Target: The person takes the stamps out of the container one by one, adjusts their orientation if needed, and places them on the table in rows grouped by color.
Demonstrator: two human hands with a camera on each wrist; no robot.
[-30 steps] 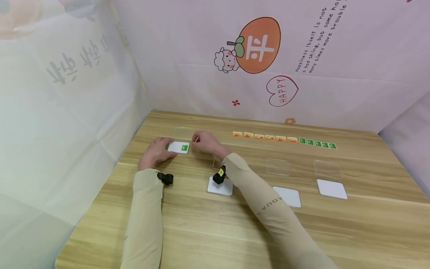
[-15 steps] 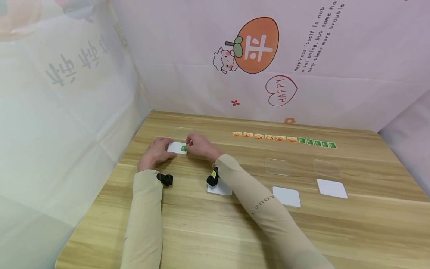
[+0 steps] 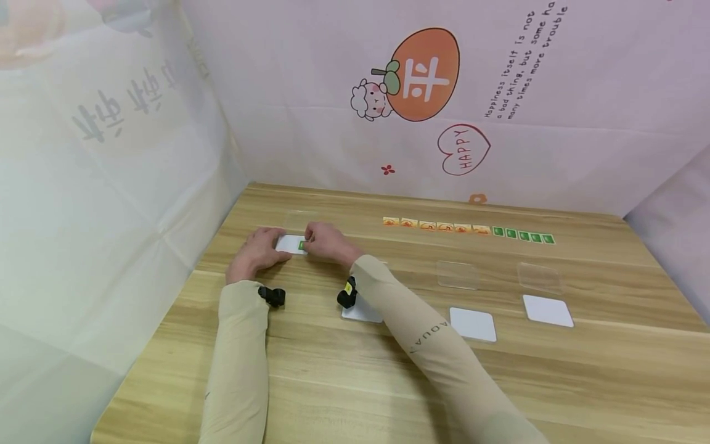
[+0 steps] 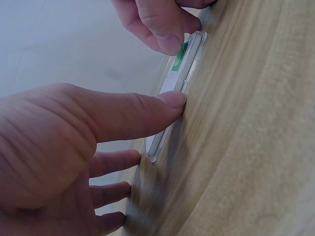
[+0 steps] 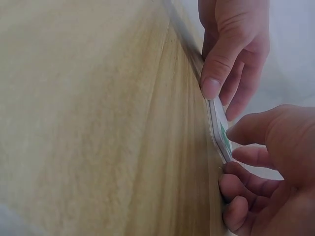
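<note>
A white card in a shallow clear case (image 3: 287, 243) lies flat near the table's far left. My left hand (image 3: 258, 248) holds this case by its sides, thumb on the near edge and fingers on the far one. At the case's right end, my right hand (image 3: 328, 242) has its thumb and fingertips at a small green card (image 4: 180, 56), seemingly pinching its edge. Fingertips partly cover the green card in the head view. In the right wrist view the left thumb (image 5: 216, 73) touches the case's edge.
A row of small orange cards (image 3: 427, 226) and green cards (image 3: 523, 235) lies toward the back. Nearer are white cards (image 3: 473, 324), (image 3: 548, 311), one partly under the right forearm (image 3: 362, 310). Clear lids (image 3: 457, 275), (image 3: 540, 279) lie behind them.
My right hand has moved left, from beside the case to over its right end, and now covers part of the green card. My left hand has stayed on the case.
</note>
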